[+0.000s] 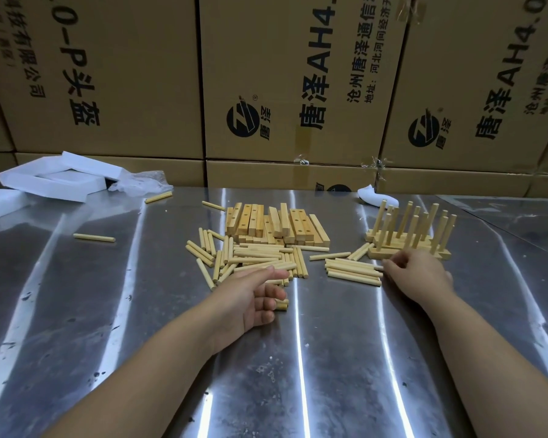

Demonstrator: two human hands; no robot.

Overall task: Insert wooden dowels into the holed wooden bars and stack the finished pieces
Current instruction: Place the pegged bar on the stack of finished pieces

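Left hand grip curled over half-hidden dowel; right hand blurred, grip seemingly pinching pale dowel tip.

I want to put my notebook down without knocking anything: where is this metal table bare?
Bare: the near table between both forearms, and the wide left stretch between the stray dowel and the left hand. Crowded: the middle, with loose dowels, holed bars, and finished pieces beside the right hand.

"唐泽AH4." and "头盔" on the cardboard cartons
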